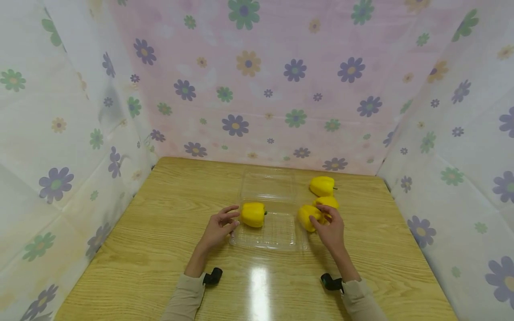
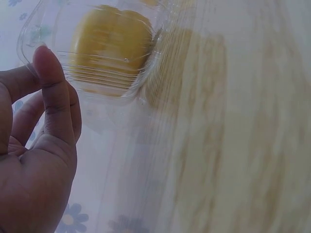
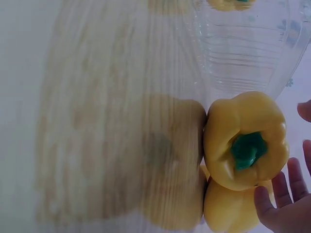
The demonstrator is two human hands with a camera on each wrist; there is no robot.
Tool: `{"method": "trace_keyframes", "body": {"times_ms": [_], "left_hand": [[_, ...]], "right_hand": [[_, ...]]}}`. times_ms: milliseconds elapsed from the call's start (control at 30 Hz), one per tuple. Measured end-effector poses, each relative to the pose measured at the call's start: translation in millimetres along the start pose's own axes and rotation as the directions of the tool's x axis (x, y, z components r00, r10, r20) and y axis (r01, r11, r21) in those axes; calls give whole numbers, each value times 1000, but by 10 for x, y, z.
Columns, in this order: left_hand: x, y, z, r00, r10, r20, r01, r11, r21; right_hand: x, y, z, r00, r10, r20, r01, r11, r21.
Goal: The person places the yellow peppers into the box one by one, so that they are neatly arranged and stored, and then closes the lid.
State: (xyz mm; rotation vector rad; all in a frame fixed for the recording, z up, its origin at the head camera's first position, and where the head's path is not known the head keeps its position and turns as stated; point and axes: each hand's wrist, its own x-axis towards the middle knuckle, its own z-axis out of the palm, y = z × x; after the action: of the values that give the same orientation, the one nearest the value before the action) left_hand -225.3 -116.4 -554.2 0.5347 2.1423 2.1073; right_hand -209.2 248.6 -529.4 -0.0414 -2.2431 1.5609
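Observation:
A yellow bell pepper (image 1: pixel 252 215) with a green stem lies on its side in the left half of a clear plastic clamshell container (image 1: pixel 277 243). My left hand (image 1: pixel 218 227) is at the container's left edge, fingers and thumb bent loosely and apart, with fingertips right at the rim. To the container's right is a second yellow pepper (image 3: pixel 245 141), its green stem towards the wrist camera. My right hand (image 1: pixel 331 227) reaches around it from the right; fingertips (image 3: pixel 265 196) are at its side while the thumb stands off. Another pepper (image 3: pixel 228 208) sits close behind it, partly hidden.
The container's lid (image 1: pixel 268 185) lies folded back, away from me. One more yellow pepper (image 1: pixel 322 186) lies near the table's far right. The wooden table (image 1: pixel 160 249) is enclosed by flowered cloth (image 1: pixel 265 84) at the back and sides.

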Motion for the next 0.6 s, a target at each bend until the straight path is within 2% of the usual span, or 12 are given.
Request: {"method": "trace_keyframes", "body": {"times_ms": [167, 400, 600], "left_hand": [[-6, -3, 2, 1000, -1, 2, 1, 1000, 4], [-15, -13, -2, 1000, -2, 2, 2, 1000, -7], [9, -42, -6, 1000, 11, -2, -11, 1000, -1]], "right_hand": [[-27, 60, -16, 998, 43, 46, -40, 996, -78], [-64, 98, -46, 990, 92, 112, -83, 994, -77], [-60, 106, -58, 987, 84, 139, -72, 993, -89]]}}
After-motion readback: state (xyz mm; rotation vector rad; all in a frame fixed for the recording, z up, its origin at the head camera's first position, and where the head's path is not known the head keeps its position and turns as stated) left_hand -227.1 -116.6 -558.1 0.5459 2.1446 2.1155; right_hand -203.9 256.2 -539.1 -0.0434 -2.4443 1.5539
